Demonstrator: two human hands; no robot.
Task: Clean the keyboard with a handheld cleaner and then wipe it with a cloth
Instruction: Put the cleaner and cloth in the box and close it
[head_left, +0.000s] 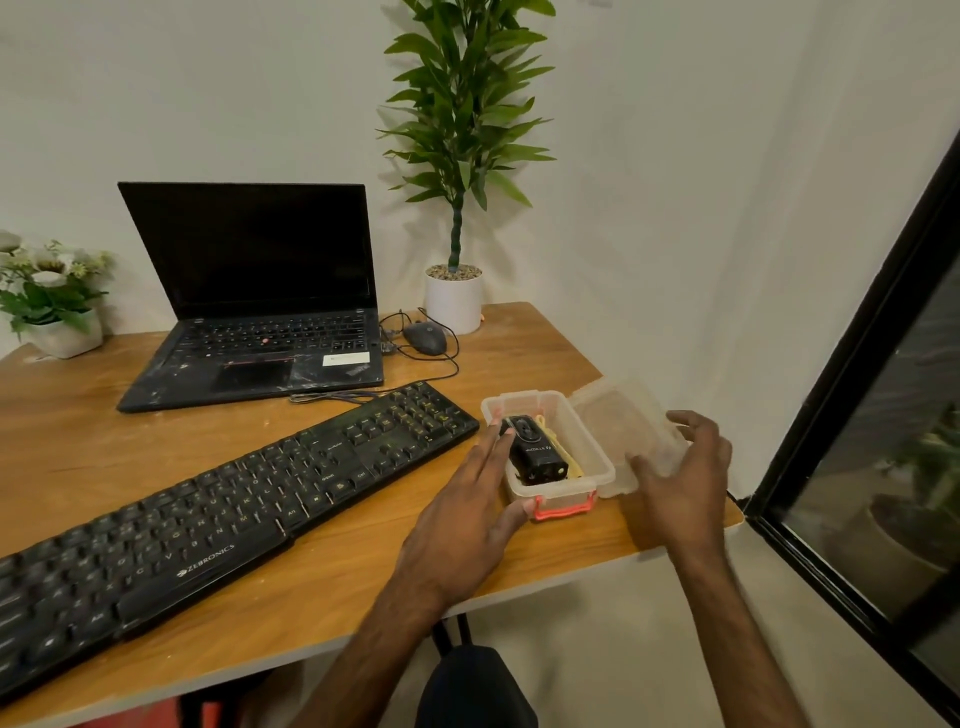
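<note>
A black keyboard (223, 514) lies diagonally across the wooden desk. To its right stands a clear plastic box (592, 457) with a red latch, holding a black handheld cleaner (535, 452) on top of a yellow cloth (574, 470). My left hand (467, 519) rests against the box's left wall, fingers spread, fingertips near the cleaner's top. The clear lid (623, 431) is held by my right hand (685, 478), off the box and just to its right.
A black laptop (254, 312) stands open at the back, with a wired mouse (426, 336) and cables beside it. A tall plant in a white pot (453, 304) and a flower pot (65, 332) sit by the wall. The desk edge (675, 545) is close on the right.
</note>
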